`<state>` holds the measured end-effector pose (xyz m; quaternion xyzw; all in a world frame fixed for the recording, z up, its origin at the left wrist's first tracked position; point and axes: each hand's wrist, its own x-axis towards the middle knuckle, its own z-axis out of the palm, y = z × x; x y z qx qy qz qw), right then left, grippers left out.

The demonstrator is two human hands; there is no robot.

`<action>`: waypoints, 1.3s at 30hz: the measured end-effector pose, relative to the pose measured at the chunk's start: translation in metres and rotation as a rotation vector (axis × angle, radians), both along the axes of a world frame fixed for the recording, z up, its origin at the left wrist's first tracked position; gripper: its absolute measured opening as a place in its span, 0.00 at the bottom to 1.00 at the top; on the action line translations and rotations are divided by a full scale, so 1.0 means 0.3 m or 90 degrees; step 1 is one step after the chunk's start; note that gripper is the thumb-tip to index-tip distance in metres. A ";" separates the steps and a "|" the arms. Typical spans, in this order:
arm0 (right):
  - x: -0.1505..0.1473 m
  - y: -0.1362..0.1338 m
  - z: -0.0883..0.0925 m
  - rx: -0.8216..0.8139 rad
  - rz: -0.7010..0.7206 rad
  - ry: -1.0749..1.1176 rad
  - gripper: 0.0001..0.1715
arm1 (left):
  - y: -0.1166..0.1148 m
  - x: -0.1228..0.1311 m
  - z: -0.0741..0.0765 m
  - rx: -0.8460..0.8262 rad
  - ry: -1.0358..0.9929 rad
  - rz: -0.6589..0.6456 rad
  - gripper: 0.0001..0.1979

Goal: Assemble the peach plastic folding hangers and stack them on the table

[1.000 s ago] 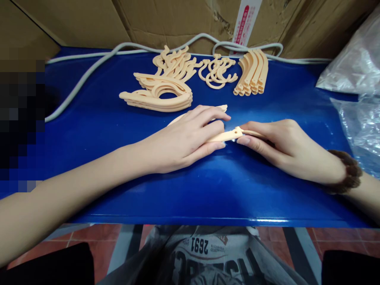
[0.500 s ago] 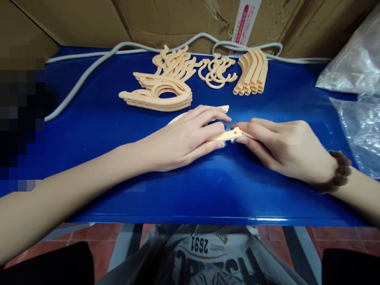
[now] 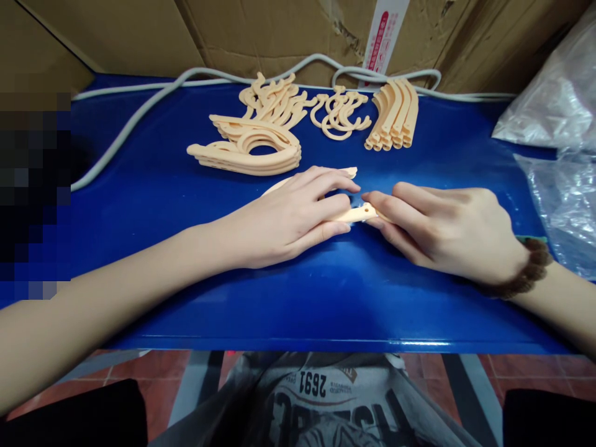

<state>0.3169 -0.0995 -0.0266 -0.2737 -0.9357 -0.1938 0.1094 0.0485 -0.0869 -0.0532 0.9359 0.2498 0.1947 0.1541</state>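
Observation:
My left hand lies over a beige plastic hanger part and presses it to the blue table. One curved edge shows behind the fingers, and two ends stick out on the right, the nearer with a small round hole. My right hand pinches at that holed end with thumb and fingertips. A pale piece partly shows between these fingers; the rest of it is hidden. Behind my hands lies a stack of folded beige hanger parts, with a heap of curved pieces beyond it.
Loose hanger hooks and a bundle of curved hanger arms lie toward the back of the blue table. A grey cable runs along the rear by cardboard. Clear plastic bags sit at right.
My right hand has shifted slightly left, its fingertips closer against the holed end of the hanger part. My left hand stays nearly in place.

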 end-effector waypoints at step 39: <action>0.016 0.006 -0.002 0.064 0.058 0.010 0.18 | -0.003 -0.004 0.009 -0.007 0.012 -0.034 0.19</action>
